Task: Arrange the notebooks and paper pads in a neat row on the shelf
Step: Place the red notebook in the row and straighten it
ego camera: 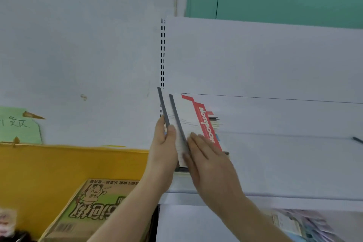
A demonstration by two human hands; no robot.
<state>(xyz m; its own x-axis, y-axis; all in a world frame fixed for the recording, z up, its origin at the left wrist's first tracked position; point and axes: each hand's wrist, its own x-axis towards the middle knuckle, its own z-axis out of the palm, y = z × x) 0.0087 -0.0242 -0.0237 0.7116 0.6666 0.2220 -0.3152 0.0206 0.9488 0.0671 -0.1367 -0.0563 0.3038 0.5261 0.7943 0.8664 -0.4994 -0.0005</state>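
Note:
Two thin notebooks with grey spines stand upright at the left end of the white shelf (284, 163). The right one (188, 116) has a white cover with a red band reading "Notebook". The left one (163, 106) shows only its grey spine. My left hand (164, 147) grips the left notebook from the left side, thumb across its spine. My right hand (208, 161) lies flat with straight fingers against the red and white cover. More pads (215, 122) lie stacked behind, mostly hidden.
The shelf's white back panel (255, 61) and slotted upright (162, 51) rise behind. A yellow bin (68, 165) and a cardboard box (88, 208) with green print sit lower left. Packaged items (298, 224) lie on the lower shelf. A dark object (357, 139) lies at far right.

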